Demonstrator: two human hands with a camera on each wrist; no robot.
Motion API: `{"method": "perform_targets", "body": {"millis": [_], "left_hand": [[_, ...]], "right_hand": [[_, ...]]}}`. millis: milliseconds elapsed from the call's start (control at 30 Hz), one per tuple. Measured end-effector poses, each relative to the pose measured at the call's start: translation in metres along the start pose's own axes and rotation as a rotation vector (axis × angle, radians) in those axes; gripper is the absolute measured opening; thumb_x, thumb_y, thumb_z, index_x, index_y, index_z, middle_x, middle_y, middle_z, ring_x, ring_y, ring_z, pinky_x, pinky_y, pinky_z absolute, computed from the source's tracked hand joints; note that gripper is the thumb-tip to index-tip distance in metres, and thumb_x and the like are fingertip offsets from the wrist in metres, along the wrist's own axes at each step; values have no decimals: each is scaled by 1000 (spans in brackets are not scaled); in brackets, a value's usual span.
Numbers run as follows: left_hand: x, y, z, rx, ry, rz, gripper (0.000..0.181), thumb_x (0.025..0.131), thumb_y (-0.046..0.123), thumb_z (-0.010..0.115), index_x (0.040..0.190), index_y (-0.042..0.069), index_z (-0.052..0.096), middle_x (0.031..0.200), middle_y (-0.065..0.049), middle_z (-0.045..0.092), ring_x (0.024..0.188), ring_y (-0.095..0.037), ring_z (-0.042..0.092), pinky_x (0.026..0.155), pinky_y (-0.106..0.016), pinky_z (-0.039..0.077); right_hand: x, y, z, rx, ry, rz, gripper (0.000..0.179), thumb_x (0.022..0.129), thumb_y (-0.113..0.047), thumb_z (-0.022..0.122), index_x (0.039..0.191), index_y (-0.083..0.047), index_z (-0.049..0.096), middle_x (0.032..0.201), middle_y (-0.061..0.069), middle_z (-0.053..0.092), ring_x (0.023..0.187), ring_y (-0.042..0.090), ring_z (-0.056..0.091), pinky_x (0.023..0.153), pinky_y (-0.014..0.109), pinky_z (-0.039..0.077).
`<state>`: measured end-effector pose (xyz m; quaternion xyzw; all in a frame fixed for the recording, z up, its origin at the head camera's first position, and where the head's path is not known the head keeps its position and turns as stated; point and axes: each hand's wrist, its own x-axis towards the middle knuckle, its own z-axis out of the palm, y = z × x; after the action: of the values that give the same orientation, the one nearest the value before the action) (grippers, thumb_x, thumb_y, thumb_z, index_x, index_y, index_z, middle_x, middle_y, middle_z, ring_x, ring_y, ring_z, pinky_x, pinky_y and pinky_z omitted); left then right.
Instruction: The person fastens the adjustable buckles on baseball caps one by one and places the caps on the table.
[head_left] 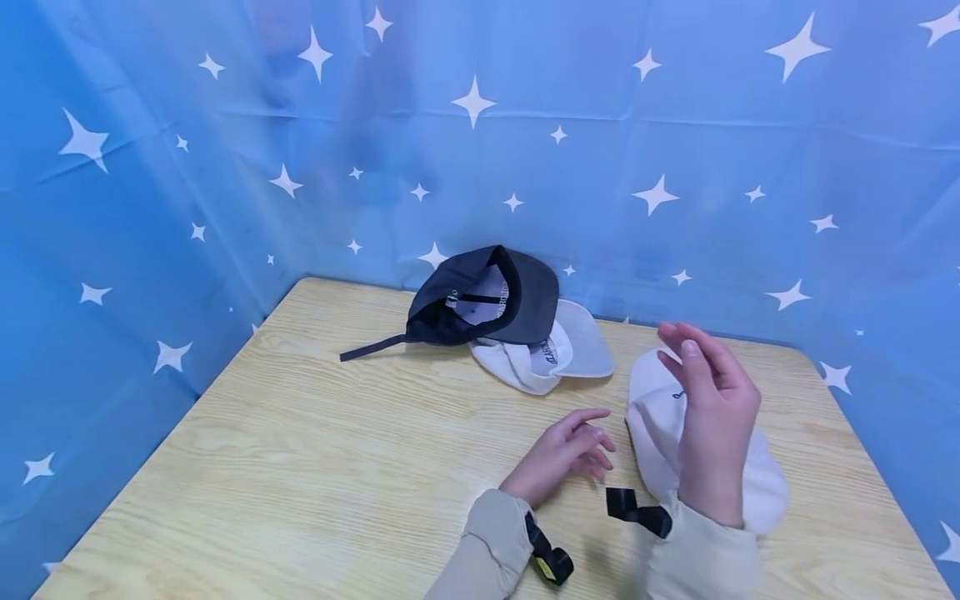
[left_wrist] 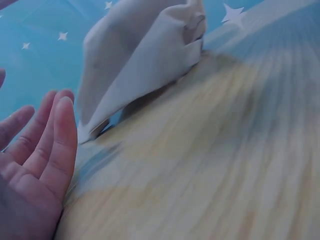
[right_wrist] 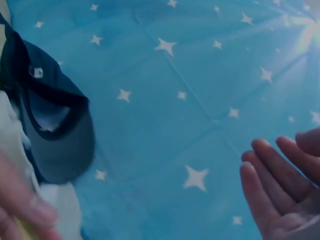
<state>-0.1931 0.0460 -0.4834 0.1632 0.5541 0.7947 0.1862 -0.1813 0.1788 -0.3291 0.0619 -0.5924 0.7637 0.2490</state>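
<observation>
head view: an off-white fabric cap with dark lettering (head_left: 654, 429) lies at the right of the pale wood-grain table (head_left: 285, 467). the left hand (head_left: 561, 457) is just beside it, fingers relaxed and spread, holding nothing. the right hand (head_left: 718, 421) is raised in front of the cap, fingers loosely extended, grasping nothing. farther back, a dark navy cap with a loose strap (head_left: 538, 292) rests partly on a white cap with a light grey brim (head_left: 587, 343).
</observation>
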Motion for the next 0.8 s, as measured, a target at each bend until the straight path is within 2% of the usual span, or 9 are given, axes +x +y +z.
{"method": "perform_targets", "body": {"millis": [167,333,467,567,633,800], "left_hand": [[-6,6,-16,15,72,33,43,91,32,50,130,16,42,102,-10,59,84,-23,61,71,-39,51],[-11,18,-31,42,202,90,41,92,29,49,129,13,44,102,-11,58,87,-28,60,72,-43,50],[-11,23,-42,42,293,134,40,91,29,50,128,13,45,106,-15,57,89,-32,58,71,-47,48],[-8,23,-50,29,372,171,40,91,29,51,127,13,46,111,-20,54,89,-34,57,68,-47,49],[-8,25,-54,20,425,195,39,91,29,51,126,14,47,113,-21,53,90,-35,57,67,-46,48],[-7,27,-61,-25,527,211,36,89,26,53,124,17,48,113,-12,53,95,-35,55,67,-40,49]], "right_hand": [[2,18,8,-37,-17,44,32,87,-18,57,114,0,58,113,19,56,106,28,53,83,30,46],[3,44,12,26,-59,180,36,88,-19,57,120,-4,53,118,19,52,108,29,51,87,33,44],[17,129,-9,68,-160,244,44,88,-22,57,129,-11,45,121,18,50,109,30,50,86,34,45],[21,181,-20,62,-193,286,49,87,-27,58,132,-18,42,122,17,49,108,28,51,83,34,47],[13,178,-12,22,-197,352,51,86,-31,58,133,-21,41,122,17,48,106,26,52,84,34,46],[-4,154,7,-78,-254,483,62,86,-38,57,139,-19,30,120,15,45,108,25,49,89,35,43]]}}
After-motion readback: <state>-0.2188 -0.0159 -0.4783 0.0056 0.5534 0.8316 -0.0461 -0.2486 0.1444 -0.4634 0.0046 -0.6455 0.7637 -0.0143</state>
